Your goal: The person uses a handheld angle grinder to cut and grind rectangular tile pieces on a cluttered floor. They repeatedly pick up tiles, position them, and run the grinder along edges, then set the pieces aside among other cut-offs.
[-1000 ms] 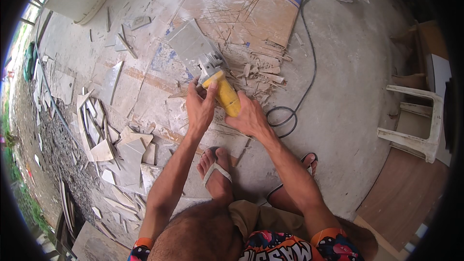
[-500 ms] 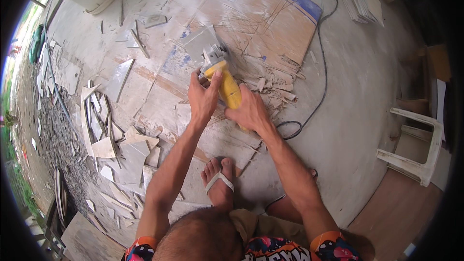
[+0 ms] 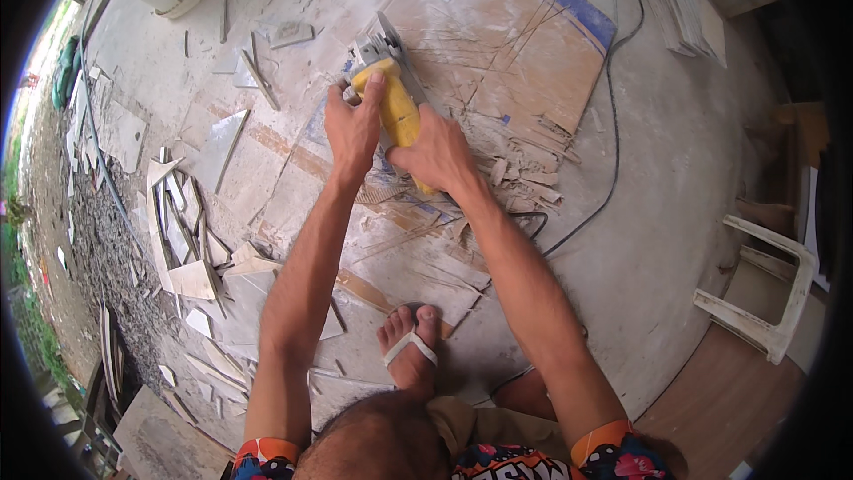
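Observation:
A yellow angle grinder (image 3: 397, 114) with a grey metal head is held in front of me, over the dusty boards. A dark disc (image 3: 389, 31) stands edge-on at the head's right side. My left hand (image 3: 355, 129) is closed around the grinder near its head, thumb along the top of the yellow body. My right hand (image 3: 437, 153) wraps the rear of the body. Beneath the grinder lies a scratched brown board (image 3: 511, 44) with a blue edge strip. Whether the disc touches anything, I cannot tell.
Broken tile pieces (image 3: 191, 277) lie heaped at the left. Thin offcuts (image 3: 524, 180) are piled right of my hands. A black cord (image 3: 615, 116) loops across the floor. At the right are stacked tiles (image 3: 680, 22) and a white plastic stool (image 3: 769, 329). My sandalled foot (image 3: 411, 347) is below.
Both hands have moved the grinder up and slightly left. Its disc now shows edge-on. The grey tile piece that was under the grinder's head no longer shows there.

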The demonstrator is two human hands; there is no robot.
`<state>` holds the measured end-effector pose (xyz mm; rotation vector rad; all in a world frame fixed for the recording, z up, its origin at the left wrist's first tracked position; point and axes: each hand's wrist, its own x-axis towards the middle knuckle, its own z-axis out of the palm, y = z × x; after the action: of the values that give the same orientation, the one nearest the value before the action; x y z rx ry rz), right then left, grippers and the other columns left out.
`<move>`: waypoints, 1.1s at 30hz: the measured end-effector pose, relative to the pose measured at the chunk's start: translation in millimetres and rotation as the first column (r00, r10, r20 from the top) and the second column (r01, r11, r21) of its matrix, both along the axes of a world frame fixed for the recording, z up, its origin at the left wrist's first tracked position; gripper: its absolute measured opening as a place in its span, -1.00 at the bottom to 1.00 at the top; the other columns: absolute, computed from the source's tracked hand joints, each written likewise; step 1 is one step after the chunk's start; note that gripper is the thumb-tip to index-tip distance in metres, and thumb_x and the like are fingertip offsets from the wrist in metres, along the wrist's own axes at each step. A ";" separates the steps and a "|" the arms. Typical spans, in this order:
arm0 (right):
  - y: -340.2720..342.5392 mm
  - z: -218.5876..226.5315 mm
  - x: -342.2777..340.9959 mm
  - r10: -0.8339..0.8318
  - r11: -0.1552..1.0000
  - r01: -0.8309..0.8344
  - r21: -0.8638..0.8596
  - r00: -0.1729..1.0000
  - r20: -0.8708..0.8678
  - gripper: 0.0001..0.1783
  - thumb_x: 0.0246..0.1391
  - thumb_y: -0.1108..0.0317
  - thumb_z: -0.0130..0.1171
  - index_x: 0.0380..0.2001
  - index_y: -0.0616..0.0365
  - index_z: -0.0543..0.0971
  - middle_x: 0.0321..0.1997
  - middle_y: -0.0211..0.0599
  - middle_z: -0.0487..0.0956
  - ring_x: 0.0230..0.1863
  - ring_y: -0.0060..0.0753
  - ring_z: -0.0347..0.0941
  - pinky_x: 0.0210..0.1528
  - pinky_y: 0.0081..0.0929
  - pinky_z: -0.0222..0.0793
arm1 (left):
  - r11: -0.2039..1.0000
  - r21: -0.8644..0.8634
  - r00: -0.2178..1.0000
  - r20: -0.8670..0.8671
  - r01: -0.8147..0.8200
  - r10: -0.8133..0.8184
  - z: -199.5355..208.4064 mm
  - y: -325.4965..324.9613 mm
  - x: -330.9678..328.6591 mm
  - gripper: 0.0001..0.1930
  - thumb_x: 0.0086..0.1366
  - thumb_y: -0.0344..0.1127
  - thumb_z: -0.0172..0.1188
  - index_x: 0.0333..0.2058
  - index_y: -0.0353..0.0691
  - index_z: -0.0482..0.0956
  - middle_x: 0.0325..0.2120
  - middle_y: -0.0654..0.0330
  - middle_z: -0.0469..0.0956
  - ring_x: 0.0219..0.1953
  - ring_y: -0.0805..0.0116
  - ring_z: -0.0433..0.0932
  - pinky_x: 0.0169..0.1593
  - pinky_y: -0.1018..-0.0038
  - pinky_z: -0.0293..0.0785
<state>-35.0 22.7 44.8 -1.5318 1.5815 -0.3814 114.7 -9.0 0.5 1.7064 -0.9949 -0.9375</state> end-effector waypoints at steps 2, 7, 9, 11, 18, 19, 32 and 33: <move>-6.2 1.4 4.8 0.001 1.000 -0.001 0.005 1.000 -0.005 -0.35 -0.20 0.15 0.38 -0.09 0.42 0.49 -0.18 0.37 0.65 -0.08 0.33 0.63 0.00 -0.03 0.57 | 1.000 -0.020 1.000 -0.003 -0.020 0.020 -2.7 -6.4 3.9 -0.18 0.30 0.10 0.37 0.18 -0.60 0.38 -0.19 -0.15 0.65 -0.19 0.27 0.63 -0.15 0.42 0.52; -18.3 4.7 9.6 -0.013 0.999 0.014 0.047 1.000 -0.004 -0.33 -0.24 0.13 0.40 -0.11 0.42 0.51 -0.16 0.31 0.65 -0.08 0.27 0.62 -0.01 -0.08 0.54 | 0.999 -0.020 0.999 -0.031 -0.040 0.039 1.3 -16.9 3.5 -0.26 0.32 0.03 0.38 0.15 -0.58 0.42 -0.27 -0.03 0.66 -0.31 0.41 0.59 -0.29 0.52 0.48; -20.4 5.2 11.3 -0.012 0.999 0.012 0.053 1.000 -0.009 -0.32 -0.25 0.13 0.40 -0.10 0.42 0.51 -0.16 0.31 0.65 -0.07 0.28 0.62 0.00 -0.08 0.54 | 0.998 -0.033 0.997 -0.063 -0.046 0.044 0.3 -18.8 4.9 -0.26 0.32 0.03 0.38 0.15 -0.57 0.42 -0.29 0.00 0.66 -0.33 0.43 0.59 -0.31 0.52 0.47; -20.8 4.9 12.9 -0.007 0.999 0.008 0.040 1.000 -0.015 -0.31 -0.25 0.13 0.40 -0.10 0.43 0.51 -0.15 0.31 0.65 -0.07 0.28 0.62 0.00 -0.09 0.54 | 0.999 -0.036 0.999 -0.028 -0.042 0.041 -3.7 -22.6 9.6 -0.26 0.31 0.04 0.39 0.16 -0.56 0.43 -0.30 0.00 0.66 -0.34 0.42 0.58 -0.32 0.52 0.46; -16.6 0.6 9.6 -0.012 0.999 0.012 0.042 1.000 -0.005 -0.32 -0.26 0.13 0.42 -0.11 0.44 0.52 -0.17 0.31 0.65 -0.09 0.27 0.62 -0.02 -0.10 0.55 | 1.000 0.013 0.999 0.036 -0.023 0.023 2.1 -14.8 4.4 -0.23 0.31 0.09 0.37 0.15 -0.57 0.43 -0.23 -0.08 0.65 -0.26 0.34 0.60 -0.22 0.44 0.52; -14.3 -0.9 9.3 -0.013 0.999 0.013 0.031 1.000 -0.007 -0.32 -0.26 0.14 0.42 -0.12 0.45 0.52 -0.17 0.31 0.65 -0.09 0.27 0.63 -0.02 -0.10 0.55 | 1.000 0.004 0.999 0.048 -0.027 0.026 0.6 -12.3 4.3 -0.23 0.31 0.10 0.37 0.15 -0.57 0.43 -0.22 -0.10 0.65 -0.25 0.32 0.60 -0.21 0.43 0.52; 23.5 0.7 -9.4 -0.012 1.000 0.012 0.006 1.000 -0.006 -0.34 -0.22 0.16 0.43 -0.12 0.45 0.50 -0.21 0.37 0.65 -0.10 0.33 0.63 -0.02 -0.05 0.58 | 1.000 0.005 0.999 0.026 0.024 -0.024 -0.3 26.7 -10.2 -0.10 0.30 0.18 0.32 0.24 -0.61 0.31 -0.09 -0.31 0.61 -0.08 0.05 0.67 -0.02 0.27 0.59; 24.2 1.5 -10.2 -0.013 1.000 0.013 0.011 1.000 -0.005 -0.34 -0.22 0.16 0.42 -0.12 0.45 0.50 -0.21 0.38 0.65 -0.10 0.34 0.63 -0.02 -0.04 0.57 | 1.000 -0.001 1.000 0.011 0.023 -0.023 -0.6 27.6 -11.3 -0.10 0.30 0.17 0.32 0.25 -0.60 0.31 -0.09 -0.31 0.61 -0.08 0.05 0.67 -0.02 0.27 0.59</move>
<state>-45.2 46.8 46.2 -1.5159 1.5955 -0.3751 103.4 18.6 0.0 1.7044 -1.0243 -0.9426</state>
